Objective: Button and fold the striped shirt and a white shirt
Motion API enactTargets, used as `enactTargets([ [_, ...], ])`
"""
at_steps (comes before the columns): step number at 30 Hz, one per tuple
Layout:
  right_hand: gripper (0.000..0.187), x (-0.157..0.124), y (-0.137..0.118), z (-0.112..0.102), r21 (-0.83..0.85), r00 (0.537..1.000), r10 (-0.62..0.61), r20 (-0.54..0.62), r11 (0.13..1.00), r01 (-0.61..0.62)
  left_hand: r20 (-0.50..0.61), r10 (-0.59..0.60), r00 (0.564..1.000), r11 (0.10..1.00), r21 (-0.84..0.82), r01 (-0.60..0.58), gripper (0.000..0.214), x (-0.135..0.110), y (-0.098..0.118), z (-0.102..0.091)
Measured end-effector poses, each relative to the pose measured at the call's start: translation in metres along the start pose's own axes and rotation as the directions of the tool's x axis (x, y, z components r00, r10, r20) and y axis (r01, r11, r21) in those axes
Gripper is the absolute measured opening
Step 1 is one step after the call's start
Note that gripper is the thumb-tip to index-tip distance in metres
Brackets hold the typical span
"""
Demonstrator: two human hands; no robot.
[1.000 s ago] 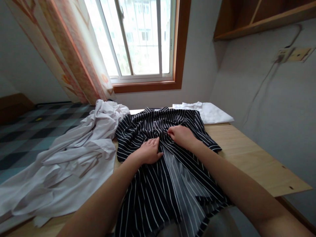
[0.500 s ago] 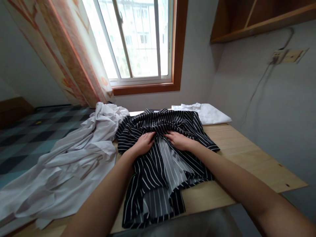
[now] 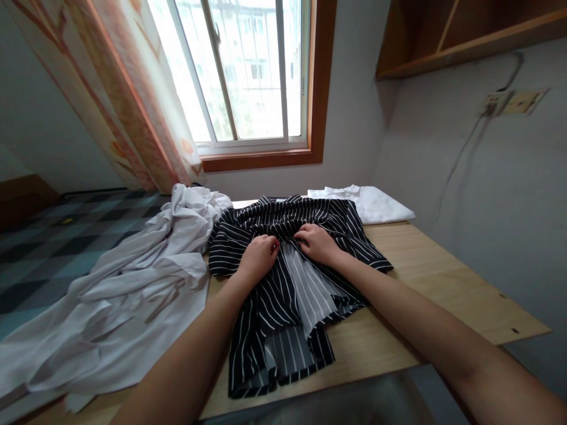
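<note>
A black shirt with white stripes [image 3: 274, 304] lies on the wooden table, its collar toward the window and its lower front parted, showing the greyish inner side. My left hand [image 3: 260, 257] has its fingers curled into the cloth at the middle of the front. Beside it, my right hand [image 3: 315, 242] pinches the cloth just across the opening. Between the two hands the fabric is bunched into folds. The fingertips are partly hidden by the cloth and the backs of the hands.
Rumpled white garments [image 3: 146, 283] cover the left side, spreading toward a checked bedspread [image 3: 26, 254]. A folded white garment [image 3: 376, 205] lies at the table's far right. The wooden table [image 3: 447, 277] has its corner at right. A shelf [image 3: 469, 50] hangs above a wall socket [image 3: 498, 103].
My fingers, flatter on the shirt before, are now curled into the cloth. The shirt's lower hem has shifted slightly away from me, toward the window.
</note>
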State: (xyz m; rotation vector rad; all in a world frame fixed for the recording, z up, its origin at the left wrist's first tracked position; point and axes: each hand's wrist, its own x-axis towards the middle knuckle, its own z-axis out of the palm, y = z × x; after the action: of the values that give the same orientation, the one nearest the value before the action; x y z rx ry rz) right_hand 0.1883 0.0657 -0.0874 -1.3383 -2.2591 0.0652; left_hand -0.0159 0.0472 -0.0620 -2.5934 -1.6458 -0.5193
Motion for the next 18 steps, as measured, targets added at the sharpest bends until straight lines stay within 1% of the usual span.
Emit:
enactTargets([
  [2, 0.021, -0.001, -0.018, -0.005, -0.042, 0.995, 0.061, -0.074, 0.997, -0.065, 0.035, -0.029, 0.999, 0.999, -0.019, 0.03, 0.02, -0.001, 0.001, 0.004],
  [3, 0.02, -0.002, -0.026, -0.006, -0.037, 0.992, 0.086, -0.09, 0.995, -0.09, 0.046, -0.044, 0.998, 0.999, -0.012, 0.044, 0.02, -0.002, 0.001, 0.005],
  [5, 0.023, -0.004, -0.038, -0.003, 0.009, 0.989, 0.134, -0.064, 0.991, -0.134, 0.061, -0.07, 0.996, 0.997, 0.025, 0.069, 0.021, -0.003, 0.003, 0.007],
  [7, 0.03, -0.007, -0.043, 0.002, 0.046, 0.979, 0.203, -0.013, 0.978, -0.202, 0.074, -0.087, 0.993, 0.994, 0.068, 0.082, 0.02, -0.004, 0.004, 0.008],
  [9, 0.031, -0.01, -0.042, 0.006, 0.051, 0.962, 0.271, 0.019, 0.961, -0.272, 0.09, -0.094, 0.991, 0.992, 0.095, 0.085, 0.02, -0.004, 0.006, 0.008],
  [11, 0.026, -0.011, -0.037, 0.006, 0.057, 0.949, 0.313, 0.031, 0.948, -0.314, 0.106, -0.103, 0.989, 0.99, 0.104, 0.092, 0.02, -0.004, 0.007, 0.008],
  [15, 0.011, -0.012, -0.022, 0.001, 0.126, 0.946, 0.316, 0.071, 0.938, -0.322, 0.127, -0.129, 0.983, 0.987, 0.11, 0.115, 0.02, -0.003, 0.007, 0.009],
  [18, 0.01, -0.012, -0.012, -0.003, 0.231, 0.949, 0.3, 0.096, 0.921, -0.314, 0.124, -0.13, 0.984, 0.983, 0.146, 0.112, 0.023, -0.003, 0.009, 0.007],
])
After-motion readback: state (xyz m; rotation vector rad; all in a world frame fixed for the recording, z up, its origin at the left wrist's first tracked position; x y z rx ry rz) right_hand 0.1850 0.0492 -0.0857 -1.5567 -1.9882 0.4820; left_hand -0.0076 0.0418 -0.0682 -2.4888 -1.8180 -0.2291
